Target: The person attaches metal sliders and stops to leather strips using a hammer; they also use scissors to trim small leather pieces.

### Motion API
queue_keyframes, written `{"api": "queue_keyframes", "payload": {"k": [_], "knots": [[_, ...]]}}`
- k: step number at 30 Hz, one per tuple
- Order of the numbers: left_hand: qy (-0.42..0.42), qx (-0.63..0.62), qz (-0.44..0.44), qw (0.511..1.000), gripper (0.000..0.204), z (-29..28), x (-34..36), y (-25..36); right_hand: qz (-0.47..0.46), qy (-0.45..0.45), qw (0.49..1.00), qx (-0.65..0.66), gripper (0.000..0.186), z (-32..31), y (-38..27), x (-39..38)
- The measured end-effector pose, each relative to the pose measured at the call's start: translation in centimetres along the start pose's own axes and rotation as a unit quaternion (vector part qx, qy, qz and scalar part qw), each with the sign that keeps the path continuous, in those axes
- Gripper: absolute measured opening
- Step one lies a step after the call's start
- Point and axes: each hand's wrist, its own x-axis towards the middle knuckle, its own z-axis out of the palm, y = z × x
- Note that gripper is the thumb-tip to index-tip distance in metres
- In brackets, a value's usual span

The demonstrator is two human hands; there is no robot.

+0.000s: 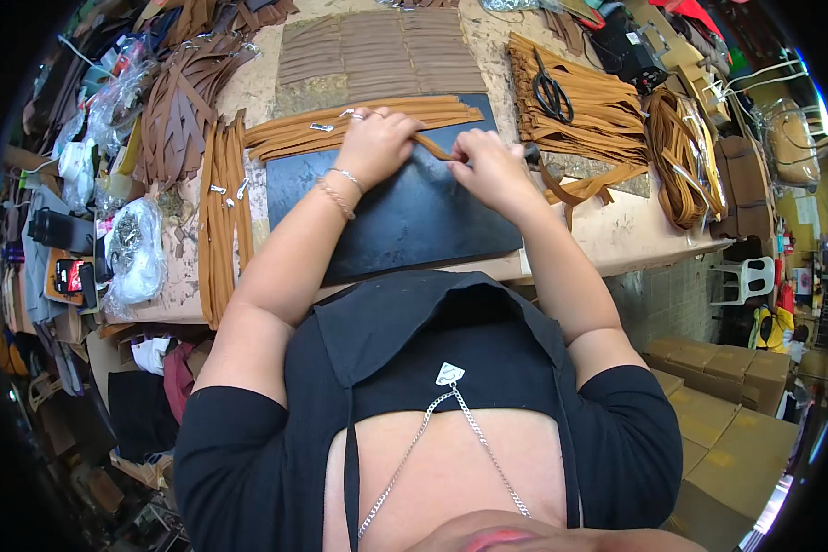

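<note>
Head view: tan leather strap [432,147], narrow and flat, pinched between left hand [374,143] and right hand [489,164], both closed on it, over black mat [405,216] near worktop [616,230] front edge.

Tan straps [359,124], black mat [405,216], black scissors [552,95].

A pale, scuffed worktop [616,230] carries a dark mat [405,221] under the hands [432,152], tan strap bundles [225,212] to their left, and scissors [552,95] on straps [598,120] to their right.
</note>
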Motion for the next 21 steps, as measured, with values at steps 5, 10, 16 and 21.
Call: {"api": "queue_keyframes", "payload": {"k": [5, 10, 16, 21], "knots": [[0.084, -0.029, -0.046, 0.995, 0.044, -6.1, -2.3, -5.6, -0.041, 0.064, 0.997, 0.020, 0.013, -4.0, 1.6, -2.6], [0.148, -0.125, -0.156, 0.969, 0.053, -13.7, -10.0, -8.4, -0.090, -0.041, 0.995, 0.000, 0.012, -2.0, 2.0, -2.1], [-0.126, 0.095, -0.210, 0.965, 0.055, -16.3, -19.1, -8.4, -0.164, -0.138, 0.975, 0.064, 0.026, 2.8, -3.3, 3.4], [-0.206, 0.079, -0.204, 0.954, 0.051, -15.1, -16.3, -2.5, -0.179, 0.034, 0.980, 0.076, 0.033, 9.8, -6.3, 6.7]]}}
